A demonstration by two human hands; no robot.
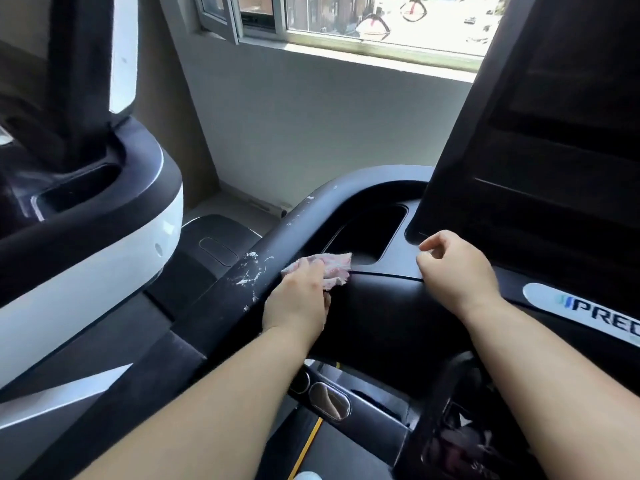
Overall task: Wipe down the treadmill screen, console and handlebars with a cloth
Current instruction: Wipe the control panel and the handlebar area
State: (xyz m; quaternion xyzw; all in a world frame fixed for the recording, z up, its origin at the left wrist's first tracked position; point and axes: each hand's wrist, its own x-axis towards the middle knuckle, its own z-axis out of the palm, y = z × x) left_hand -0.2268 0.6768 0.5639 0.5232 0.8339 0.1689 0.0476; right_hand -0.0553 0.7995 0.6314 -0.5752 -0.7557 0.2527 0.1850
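1. A pink cloth [334, 268] is grasped in the left hand [298, 299], bunched under the curled fingers.
2. The cloth is pressed against the black console [381, 306], at the near-left edge of a recessed pocket [374, 237].
3. Just left of the cloth, the left handlebar [239, 282] is marked with white smears.
4. The right hand [453, 268] is rested on the console to the right of the pocket; its fingers are loosely curled and nothing is held.
5. The dark screen [554, 133] is seen rising at the far right, behind the right hand.
6. A second machine [104, 254], black and white, is seen at the left, and a window [346, 22] at the far side.
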